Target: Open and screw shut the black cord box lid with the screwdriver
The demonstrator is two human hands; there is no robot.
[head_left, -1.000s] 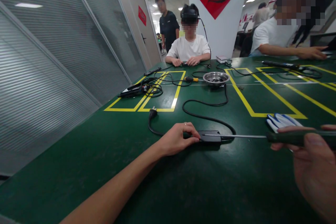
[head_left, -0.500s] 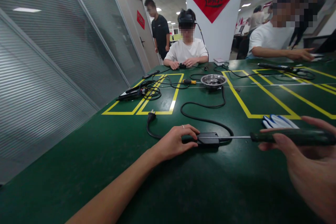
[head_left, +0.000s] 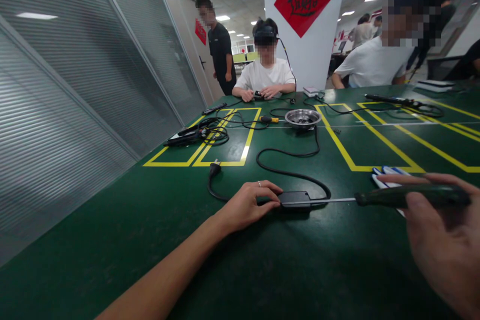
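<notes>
A black power adapter (head_left: 295,199) lies on the green table, its cord leaving both ends. My left hand (head_left: 253,205) pinches the adapter's left end between thumb and fingers, hiding that end. A screwdriver (head_left: 408,197) with a dark green handle is in my right hand (head_left: 442,230), held nearly level. Its thin shaft points left and reaches over the adapter's top; whether the tip touches the case I cannot tell. Left of my left hand, a plug (head_left: 215,168) sits at the end of the black cord.
White-and-blue gloves (head_left: 390,172) lie beyond my right hand. Farther back are a metal bowl (head_left: 303,118) with small dark parts, a yellow-handled screwdriver (head_left: 268,120) and bundled cables (head_left: 210,134). Across the table a person (head_left: 266,70) sits handling a small black thing.
The view has shifted slightly. My left hand keeps its hold on the adapter, while the fingers of my right hand have moved on the screwdriver handle. The person at right has drawn an arm back.
</notes>
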